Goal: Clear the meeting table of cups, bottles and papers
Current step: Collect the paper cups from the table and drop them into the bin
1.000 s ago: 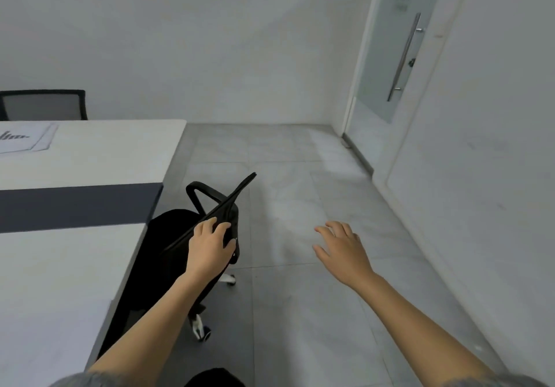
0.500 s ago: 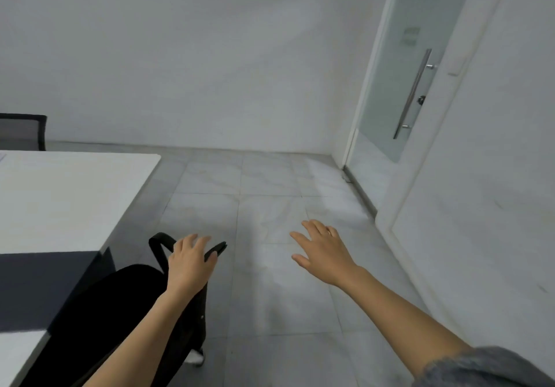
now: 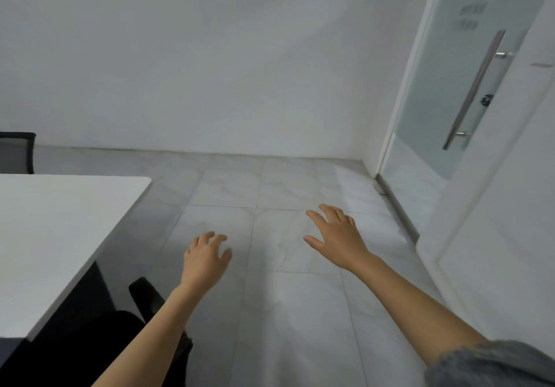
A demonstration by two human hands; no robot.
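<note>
The white meeting table [image 3: 60, 221] fills the left side; the part in view carries no cups, bottles or papers. My left hand [image 3: 207, 259] hovers over the tiled floor just past the black office chair [image 3: 90, 344], fingers loosely curled and apart, holding nothing. My right hand [image 3: 336, 236] reaches forward over the floor with fingers spread and empty.
A second black chair back [image 3: 16, 152] stands behind the table at the far left. A frosted glass door [image 3: 468, 80] with a long metal handle [image 3: 474, 89] is at the right, beside a white wall. Grey floor tiles lie ahead.
My left hand has let go of the black chair's back and lifted off it. The view has swung right and forward, so the chair and table slid to the lower left.
</note>
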